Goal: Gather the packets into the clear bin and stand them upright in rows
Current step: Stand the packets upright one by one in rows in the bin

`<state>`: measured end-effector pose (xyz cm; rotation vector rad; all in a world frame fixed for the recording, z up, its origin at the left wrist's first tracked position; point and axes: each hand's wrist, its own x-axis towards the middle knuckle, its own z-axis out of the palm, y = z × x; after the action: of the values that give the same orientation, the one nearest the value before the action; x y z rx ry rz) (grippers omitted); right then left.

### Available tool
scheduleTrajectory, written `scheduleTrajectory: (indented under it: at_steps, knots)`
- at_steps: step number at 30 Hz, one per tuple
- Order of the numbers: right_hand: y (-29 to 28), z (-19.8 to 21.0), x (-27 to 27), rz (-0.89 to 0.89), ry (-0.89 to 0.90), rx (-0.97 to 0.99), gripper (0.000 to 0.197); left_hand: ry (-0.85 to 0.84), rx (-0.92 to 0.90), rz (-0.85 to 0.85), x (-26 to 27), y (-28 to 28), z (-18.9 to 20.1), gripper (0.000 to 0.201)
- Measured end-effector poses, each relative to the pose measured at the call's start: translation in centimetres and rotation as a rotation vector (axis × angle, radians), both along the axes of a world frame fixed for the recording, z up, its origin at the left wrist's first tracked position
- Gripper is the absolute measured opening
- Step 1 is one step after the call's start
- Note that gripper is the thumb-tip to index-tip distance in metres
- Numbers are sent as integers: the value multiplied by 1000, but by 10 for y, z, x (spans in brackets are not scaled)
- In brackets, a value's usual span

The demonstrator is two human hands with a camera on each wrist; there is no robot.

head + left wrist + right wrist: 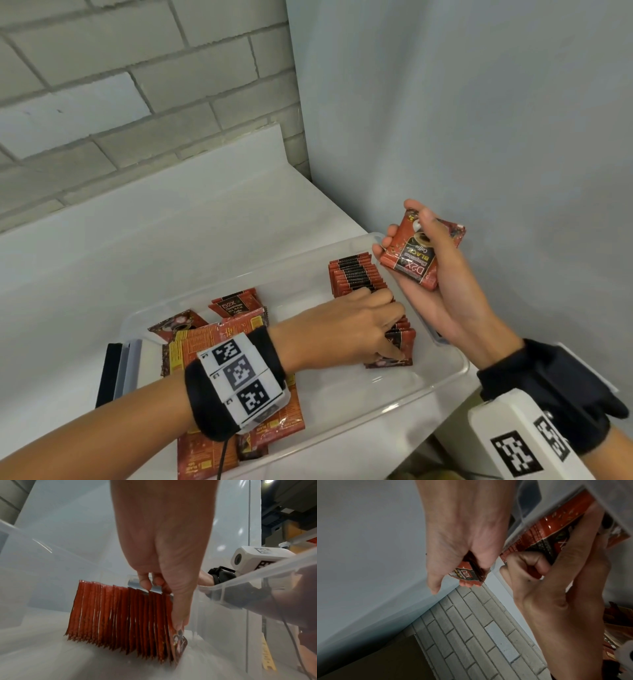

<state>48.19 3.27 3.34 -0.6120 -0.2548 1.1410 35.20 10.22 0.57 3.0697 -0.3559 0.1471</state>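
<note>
A clear bin (342, 387) sits on a white counter. A row of red upright packets (359, 277) stands along its right side, seen edge-on in the left wrist view (111, 615). My left hand (387, 329) is on the near end of that row, fingers curled over the top edges and thumb (178, 615) pressed down the front packet's face. My right hand (431, 233) hovers above the bin's far right corner and grips a small stack of red packets (414, 260), which the right wrist view also shows (467, 573). Loose packets (236, 305) lie flat in the bin's left half.
More flat packets (274, 421) lie under my left wrist at the bin's near left. A black and grey flat object (113, 370) stands beside the bin's left end. A smooth wall (479, 120) rises close on the right and a brick wall (137, 85) behind.
</note>
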Motion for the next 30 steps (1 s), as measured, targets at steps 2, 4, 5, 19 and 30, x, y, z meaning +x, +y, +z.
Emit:
scheduleTrajectory:
  at_steps: [2, 4, 5, 19, 30]
  knots:
    - [0, 0, 0, 13, -7, -17, 33, 3, -15, -2, -1, 0, -1, 21]
    - [-1, 1, 1, 38, -17, -34, 37, 12, -15, 4, -1, -1, -5, 23]
    - [-2, 1, 2, 53, -17, -42, 39, 18, -18, 7, -2, -2, -7, 26]
    - [-3, -3, 7, 137, -5, -36, 56, 59, -120, 10, -2, -2, -3, 34]
    - [-1, -5, 3, 95, -103, -59, 40, -151, -794, 601, -30, 36, 56, 35]
